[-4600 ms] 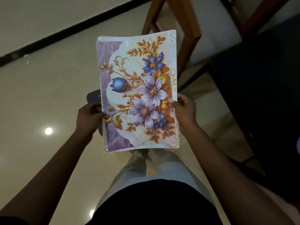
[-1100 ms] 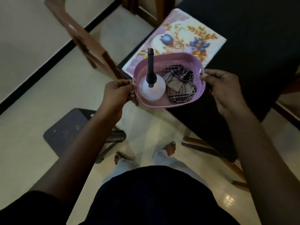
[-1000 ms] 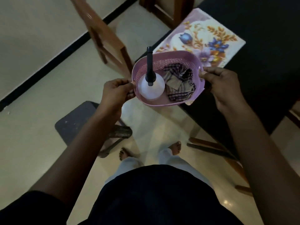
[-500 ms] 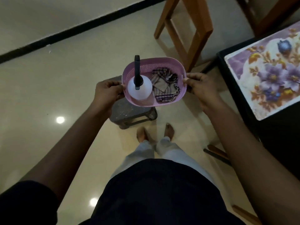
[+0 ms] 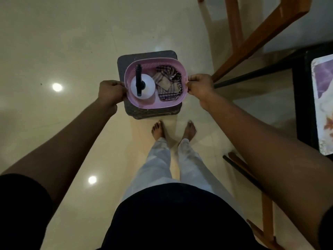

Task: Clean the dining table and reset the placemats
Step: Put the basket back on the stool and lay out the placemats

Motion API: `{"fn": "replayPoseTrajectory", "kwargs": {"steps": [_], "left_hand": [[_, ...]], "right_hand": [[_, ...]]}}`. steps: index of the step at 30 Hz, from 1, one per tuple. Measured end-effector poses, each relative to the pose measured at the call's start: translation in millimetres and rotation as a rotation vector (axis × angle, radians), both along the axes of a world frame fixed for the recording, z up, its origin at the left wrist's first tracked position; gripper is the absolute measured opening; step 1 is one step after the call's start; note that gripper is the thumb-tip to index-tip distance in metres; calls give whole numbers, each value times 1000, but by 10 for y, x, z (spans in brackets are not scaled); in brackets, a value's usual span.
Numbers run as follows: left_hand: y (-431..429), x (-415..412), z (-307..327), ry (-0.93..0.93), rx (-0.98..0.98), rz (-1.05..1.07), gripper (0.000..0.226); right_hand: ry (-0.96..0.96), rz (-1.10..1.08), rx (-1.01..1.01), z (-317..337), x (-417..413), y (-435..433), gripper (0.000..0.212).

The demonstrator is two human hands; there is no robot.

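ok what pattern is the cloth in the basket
Checked, dark and pale plaid: the cloth in the pink basket, head view.

a pale glossy floor [image 5: 72,42] carries a dark low stool [image 5: 126,59], wooden chair legs [image 5: 232,24] and bare feet [image 5: 157,129].

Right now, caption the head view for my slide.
Both hands, left hand and right hand, hold a pink perforated plastic basket with white spray bottle and checked cloth above a dark stool.

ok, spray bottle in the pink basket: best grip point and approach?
Come from above and close the fingers on the neck under the dark nozzle head of the spray bottle. It stands upright at the left end of the basket, whose walls block its round white body; the cloth lies on its right.
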State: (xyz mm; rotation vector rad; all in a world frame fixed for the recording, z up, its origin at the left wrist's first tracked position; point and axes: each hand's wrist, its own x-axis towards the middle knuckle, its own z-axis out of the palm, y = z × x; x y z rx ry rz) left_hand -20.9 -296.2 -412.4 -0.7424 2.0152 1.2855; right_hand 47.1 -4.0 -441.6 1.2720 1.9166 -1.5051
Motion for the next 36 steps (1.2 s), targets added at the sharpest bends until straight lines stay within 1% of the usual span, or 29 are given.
{"fn": "replayPoseTrajectory", "kwargs": {"steps": [3,6,10,14,17,20,22,25,26,27,28,29,30,33,36], "left_hand": [[-41,-45,-161,-40,0,14,21],[-75,-90,-295,-62,-3,35,19],[-98,-111,-396,-93,-27,70,16],[-118,-103,-459,-106,-18,82,18],[-120,-89,-492,-109,-20,82,20],[-120,-85,-474,-96,-13,80,23],[-98,-77,-416,-93,-9,76,17],[-62,-41,-289,-36,-34,106,23],[-47,-29,-237,-10,-43,125,15],[-29,-13,-164,14,-56,138,14],[-4,1,-103,38,-78,141,33],[31,21,-12,69,-93,134,45],[81,49,78,112,-90,121,47],[340,164,376,238,-42,43,32],[685,338,621,310,15,-69,32]], "right_hand": [[-33,21,49,-189,-69,-73,19],[-54,26,76,-243,-151,-147,25],[-68,52,89,-299,-210,-211,24],[-89,70,83,-344,-224,-253,22],[-93,89,72,-357,-214,-276,27],[-82,90,52,-354,-198,-286,23],[-68,96,27,-314,-187,-290,26],[-39,92,0,-169,-129,-308,34],[-22,75,-6,-115,-106,-312,37],[-8,55,-9,-59,-86,-322,39],[11,36,-13,11,-58,-318,41],[33,19,-22,79,-22,-311,42],[58,0,-34,158,25,-299,43],[137,-52,-72,444,193,-259,42],[221,-108,-98,762,433,-158,37]]}}
